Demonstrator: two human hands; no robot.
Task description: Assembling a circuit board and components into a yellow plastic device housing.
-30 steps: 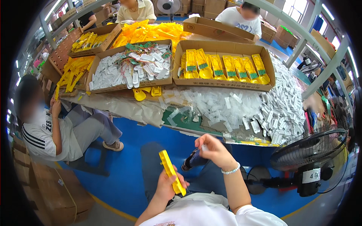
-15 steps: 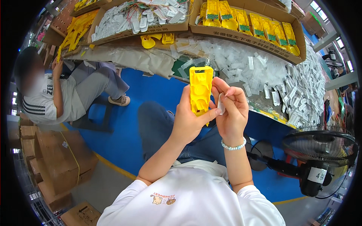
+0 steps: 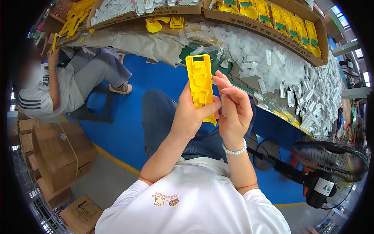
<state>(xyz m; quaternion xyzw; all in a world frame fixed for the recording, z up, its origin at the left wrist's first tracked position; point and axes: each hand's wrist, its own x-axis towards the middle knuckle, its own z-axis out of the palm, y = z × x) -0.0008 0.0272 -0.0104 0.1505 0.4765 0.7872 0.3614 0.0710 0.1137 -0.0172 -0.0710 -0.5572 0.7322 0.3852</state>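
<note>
My left hand (image 3: 191, 112) is closed around a long yellow plastic housing (image 3: 201, 78), held upright over my lap with its hollow, ribbed side showing. A rectangular opening sits at its far end. Close beside it on the right is my right hand (image 3: 235, 111), with a beaded bracelet at the wrist. Its thumb and fingers pinch a small, pale translucent plastic piece (image 3: 223, 104), partly hidden by the fingers. The index and other fingers stick up loosely. The left thumb lies across the housing's lower part, near the pale piece.
Clear plastic pieces (image 3: 249, 58) and white plastic strips (image 3: 315, 97) heap on the table. A cardboard box (image 3: 269, 30) holds yellow housings with green boards. Another person (image 3: 50, 85) sits at the left. A black fan (image 3: 329, 160) stands at right, cartons (image 3: 64, 148) at lower left.
Both hands have shifted slightly left in view, the housing with them. The pale piece in the right hand is turned more edge-on. The table's things sit a little higher in the picture.
</note>
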